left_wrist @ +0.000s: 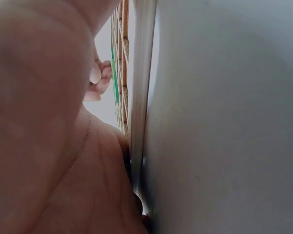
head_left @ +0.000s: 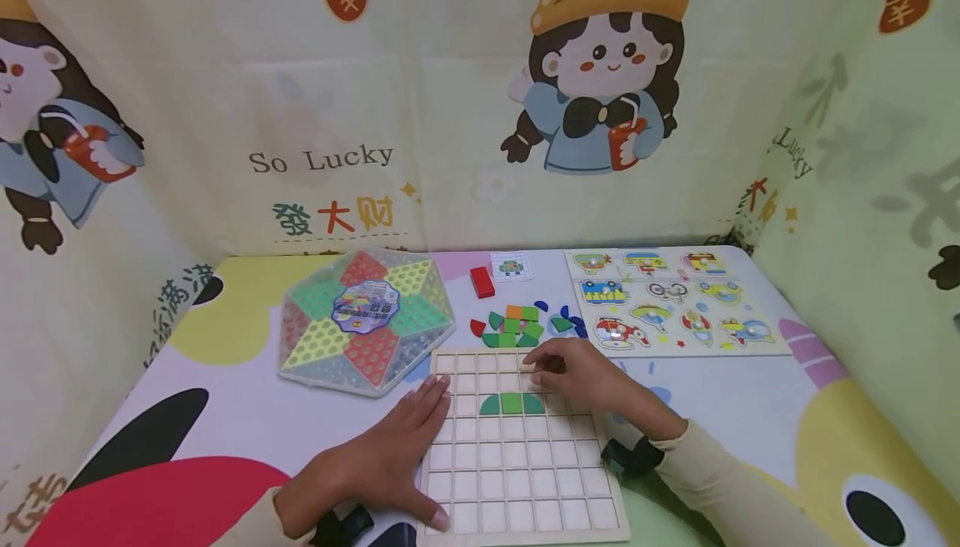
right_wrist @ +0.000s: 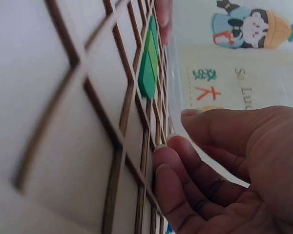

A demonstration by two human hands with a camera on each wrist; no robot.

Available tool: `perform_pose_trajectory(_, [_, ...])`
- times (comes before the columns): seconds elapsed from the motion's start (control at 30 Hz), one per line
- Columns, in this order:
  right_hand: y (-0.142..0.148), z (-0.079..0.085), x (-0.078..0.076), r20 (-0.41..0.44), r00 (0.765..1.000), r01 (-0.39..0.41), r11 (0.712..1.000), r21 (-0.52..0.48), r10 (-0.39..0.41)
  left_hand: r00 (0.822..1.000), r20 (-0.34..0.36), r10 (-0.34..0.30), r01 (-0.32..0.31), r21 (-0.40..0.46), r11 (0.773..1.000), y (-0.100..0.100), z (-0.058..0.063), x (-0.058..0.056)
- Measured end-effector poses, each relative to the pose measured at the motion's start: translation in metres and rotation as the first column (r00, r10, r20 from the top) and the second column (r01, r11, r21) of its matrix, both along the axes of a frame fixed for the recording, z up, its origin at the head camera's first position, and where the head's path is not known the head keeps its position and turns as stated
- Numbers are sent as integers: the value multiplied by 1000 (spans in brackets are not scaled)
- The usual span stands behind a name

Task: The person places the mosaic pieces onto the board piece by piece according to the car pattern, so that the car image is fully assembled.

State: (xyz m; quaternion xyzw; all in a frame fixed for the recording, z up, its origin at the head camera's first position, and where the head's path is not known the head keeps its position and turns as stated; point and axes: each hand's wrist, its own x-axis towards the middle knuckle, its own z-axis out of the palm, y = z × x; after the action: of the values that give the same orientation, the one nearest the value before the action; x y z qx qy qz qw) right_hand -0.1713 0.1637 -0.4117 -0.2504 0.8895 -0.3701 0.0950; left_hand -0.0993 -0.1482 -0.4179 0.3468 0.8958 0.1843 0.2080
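A wooden grid board (head_left: 529, 452) lies in front of me. Its third row from the top holds a green square tile (head_left: 512, 403) between two darker green quarter-round tiles, one on the left (head_left: 490, 404) and one on the right (head_left: 534, 403). My left hand (head_left: 393, 451) rests along the board's left edge, fingers extended and thumb at the lower left corner. Over the upper right cells hovers my right hand (head_left: 577, 373), fingers loosely bent. In the right wrist view, a gap shows between its thumb (right_wrist: 200, 117) and fingertips, with nothing between them.
Loose coloured tiles (head_left: 510, 326) lie beyond the board, with a red block (head_left: 482, 282) and a small pattern card (head_left: 511, 267) behind. A hexagonal game box (head_left: 307, 363) sits at left, a vehicle puzzle board (head_left: 678, 347) at right. A printed curtain (head_left: 450, 113) encloses the table.
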Motion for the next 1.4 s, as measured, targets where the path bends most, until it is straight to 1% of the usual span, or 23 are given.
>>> perform_pose_trajectory(0.13, [6,-2,-6,-33,999,31,999,-12,-31,1000,7,-1,1,-7,1000,1,0,0])
perform_pose_trajectory(0.33, [13,-1,-17,-30,995,97,995,-22,-97,1000,8,5,-5,-6,1000,1,0,0])
perform_pose_trajectory(0.47, [18,0,-25,-38,989,144,990,-14,-144,1000,7,8,-8,-2,1000,1,-1,0])
perform_pose_trajectory(0.63, [27,0,-36,-57,976,212,977,-8,-212,1000,3,1,-1,2,1000,0,-1,0])
perform_pose_trajectory(0.77, [31,-1,-44,-35,964,265,964,-11,-265,1000,3,2,-2,-5,1000,0,0,0])
perform_pose_trajectory(0.97, [30,0,-53,2,948,318,948,-3,-318,1000,-2,-3,3,-13,1000,1,0,-1])
perform_pose_trajectory(1.13, [29,0,-59,7,943,333,943,15,-333,1000,-11,-6,6,-11,1000,1,-1,-1])
perform_pose_trajectory(1.3, [27,0,-60,12,943,333,942,31,-334,1000,-12,-7,7,-8,1000,1,0,-1])
perform_pose_trajectory(1.4, [26,0,-60,6,945,327,945,22,-328,1000,-8,-4,4,-10,1000,1,0,-1])
